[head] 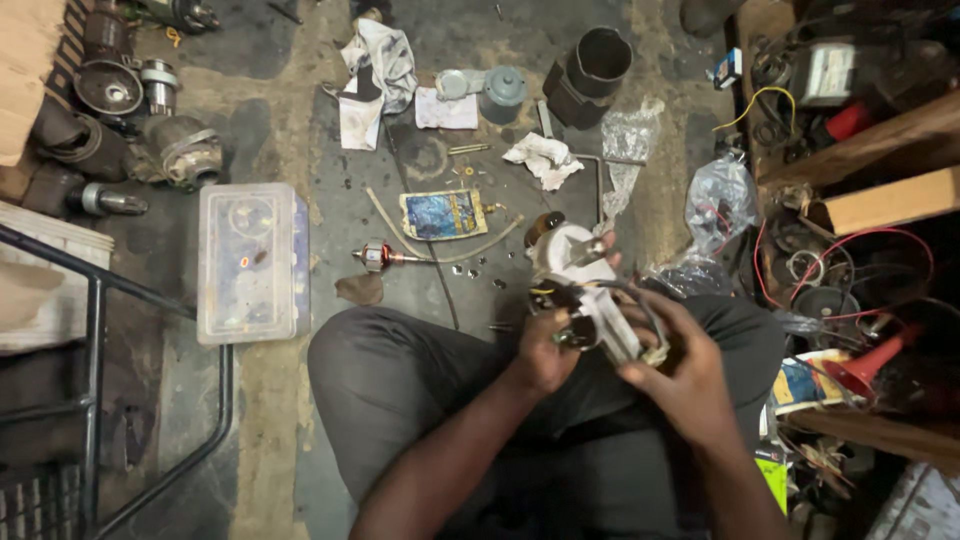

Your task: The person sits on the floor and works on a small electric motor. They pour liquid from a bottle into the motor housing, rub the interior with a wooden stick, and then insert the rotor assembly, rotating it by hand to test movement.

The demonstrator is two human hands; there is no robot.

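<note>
Clear plastic box (252, 262) — small parts inside, near left hand (545, 350).

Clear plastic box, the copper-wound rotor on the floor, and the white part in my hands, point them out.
Clear plastic box (252, 262): head view, middle of its lid.
Copper-wound rotor (377, 256): head view, on its winding.
White part (610, 322): head view, on its white body between both hands.

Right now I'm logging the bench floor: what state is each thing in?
Left hand: grip shut on the white motor part.
Right hand: grip shut on the same part.
Clear plastic box: lid closed.
Black cylinder: open-topped, tilted.
Rotor: lying flat.
</note>
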